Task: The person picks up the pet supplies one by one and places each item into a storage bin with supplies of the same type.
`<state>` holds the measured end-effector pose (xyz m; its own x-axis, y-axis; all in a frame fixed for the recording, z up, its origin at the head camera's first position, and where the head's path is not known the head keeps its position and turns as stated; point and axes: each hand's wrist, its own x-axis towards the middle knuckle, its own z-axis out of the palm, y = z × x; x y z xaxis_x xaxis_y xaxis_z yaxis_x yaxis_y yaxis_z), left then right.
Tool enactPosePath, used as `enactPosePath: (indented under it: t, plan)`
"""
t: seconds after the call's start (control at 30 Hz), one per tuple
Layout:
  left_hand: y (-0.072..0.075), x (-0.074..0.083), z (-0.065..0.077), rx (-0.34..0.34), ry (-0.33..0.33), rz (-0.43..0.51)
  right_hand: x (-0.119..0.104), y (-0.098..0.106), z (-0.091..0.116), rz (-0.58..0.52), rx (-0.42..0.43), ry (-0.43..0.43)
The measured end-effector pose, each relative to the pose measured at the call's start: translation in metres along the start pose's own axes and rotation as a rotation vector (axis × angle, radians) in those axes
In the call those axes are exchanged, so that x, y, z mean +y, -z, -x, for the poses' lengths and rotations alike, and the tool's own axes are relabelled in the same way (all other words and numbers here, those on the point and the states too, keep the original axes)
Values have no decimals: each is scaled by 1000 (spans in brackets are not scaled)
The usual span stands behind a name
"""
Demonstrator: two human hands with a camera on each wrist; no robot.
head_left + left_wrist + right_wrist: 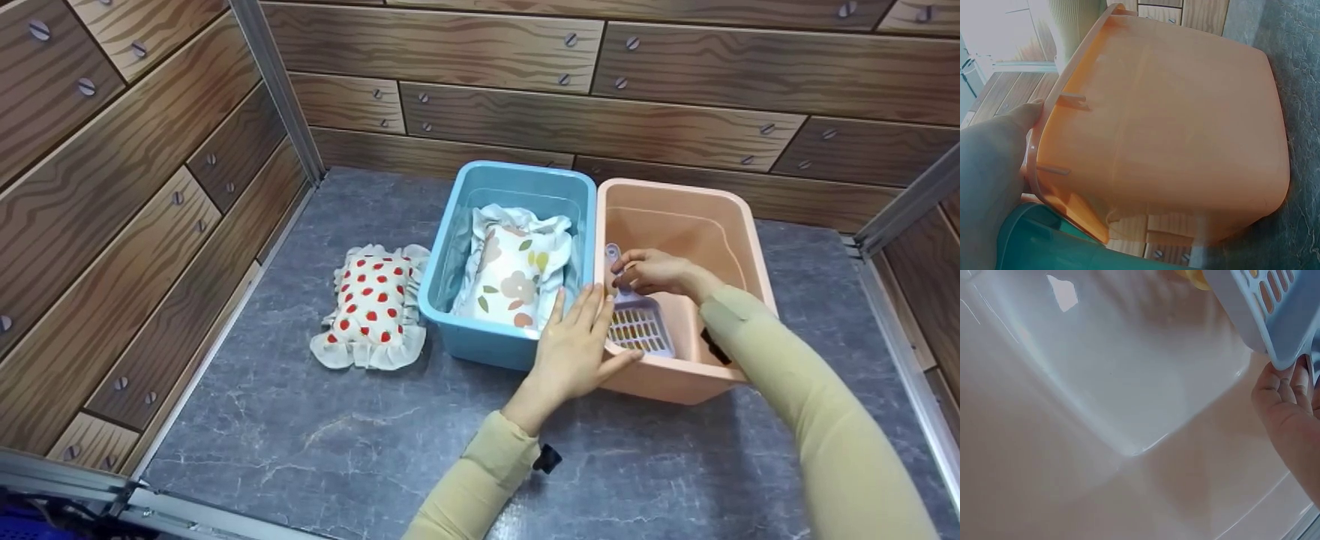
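A pale lavender slotted litter scoop [643,305] stands inside the peach bin [694,367], its handle up along the left wall. My right hand [656,271] reaches into that bin and grips the scoop near the base of its handle. In the right wrist view, fingertips of the right hand [1289,402] press on the back edge of the scoop [1289,337]. Across the adjoining rims of the blue bin [480,326] and peach bin lies my left hand [570,356], fingers extended. The left wrist view shows the thumb at the rim of the peach bin [1185,118].
A floral ruffled pillow [510,274] lies in the blue bin. Left of it, a strawberry-print ruffled pillow [375,304] rests on the grey marbled floor [322,442]. Something yellow [1199,278] lies by the scoop. Wood-patterned walls [480,52] enclose the area.
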<state>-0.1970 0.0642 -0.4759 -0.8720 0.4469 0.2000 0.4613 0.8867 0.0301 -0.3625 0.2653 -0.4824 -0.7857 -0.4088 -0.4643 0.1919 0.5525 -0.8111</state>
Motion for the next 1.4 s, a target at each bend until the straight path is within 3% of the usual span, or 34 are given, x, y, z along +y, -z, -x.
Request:
enactPosePath:
  t: [0.6, 1.13, 1.4]
  plan:
    - [1, 0, 1, -1, 5, -6, 2, -2, -2, -19, -82, -47]
    - [1, 1, -1, -59, 13, -6, 5, -3, -3, 8, -146, -90]
    - [1, 1, 0, -33, 13, 13, 4, -3, -2, -8, -166, -95]
